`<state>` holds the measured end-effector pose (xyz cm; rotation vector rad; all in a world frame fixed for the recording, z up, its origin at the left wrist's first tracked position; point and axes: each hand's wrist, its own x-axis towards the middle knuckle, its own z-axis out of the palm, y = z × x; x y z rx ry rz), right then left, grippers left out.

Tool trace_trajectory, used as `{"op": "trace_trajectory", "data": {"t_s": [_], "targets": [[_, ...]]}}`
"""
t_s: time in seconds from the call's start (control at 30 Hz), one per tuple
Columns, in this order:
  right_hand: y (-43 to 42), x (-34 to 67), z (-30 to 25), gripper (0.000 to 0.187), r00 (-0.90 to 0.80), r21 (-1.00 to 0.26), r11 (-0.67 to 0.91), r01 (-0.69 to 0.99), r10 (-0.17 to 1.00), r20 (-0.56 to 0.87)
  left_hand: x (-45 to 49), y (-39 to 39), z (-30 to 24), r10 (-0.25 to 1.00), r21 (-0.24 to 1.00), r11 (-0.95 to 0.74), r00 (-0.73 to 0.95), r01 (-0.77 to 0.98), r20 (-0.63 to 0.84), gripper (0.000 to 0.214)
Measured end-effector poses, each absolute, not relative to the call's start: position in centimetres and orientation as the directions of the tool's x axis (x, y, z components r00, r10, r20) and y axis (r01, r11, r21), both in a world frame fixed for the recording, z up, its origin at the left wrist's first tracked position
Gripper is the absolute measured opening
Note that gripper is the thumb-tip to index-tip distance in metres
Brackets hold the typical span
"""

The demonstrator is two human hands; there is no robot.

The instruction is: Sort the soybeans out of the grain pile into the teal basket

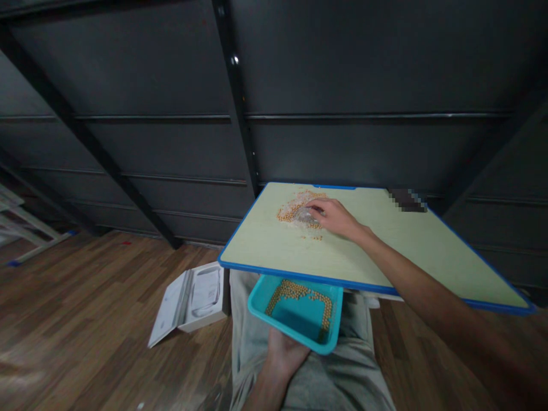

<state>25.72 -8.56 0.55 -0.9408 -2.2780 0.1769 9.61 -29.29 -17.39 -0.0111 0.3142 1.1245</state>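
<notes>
My left hand (286,351) grips a turquoise plastic tray (295,326) from below, just under the table's near edge. Round beige beans that look like soybeans (295,290) lie along the tray's far and right sides. On the table my right hand (334,216) reaches into a spread pile of similar beans (286,214) and small pale grains like rice (295,201). Its thumb and fingers are pinched on a small clear, greyish object (305,216), whose kind I cannot make out. A few loose beans (317,237) lie nearer the front.
The pale green tabletop (257,245) has a blue rim. At its far right lies a dark, pixelated flat item (406,200). An open white box (205,294) sits on the wooden floor to the left. Dark metal panels (368,74) rise right behind the table.
</notes>
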Motion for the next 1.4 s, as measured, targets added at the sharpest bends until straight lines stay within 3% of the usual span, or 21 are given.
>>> {"op": "trace_trajectory", "data": {"t_s": [0.97, 1.4], "targets": [[-8.8, 25.4, 0.4, 0.027, -0.585, -0.326, 0.731, 0.6, 0.679, 0.444, 9.5, -29.3, -17.7, 0.887, 0.17, 0.434, 0.386, -0.885, -0.253, 0.034], [-9.2, 25.3, 0.4, 0.027, -0.587, -0.373, 0.735, 0.566, 0.677, 0.444, 9.6, -29.2, -18.1, 0.895, 0.166, 0.421, 0.378, -0.892, -0.238, 0.034]]}}
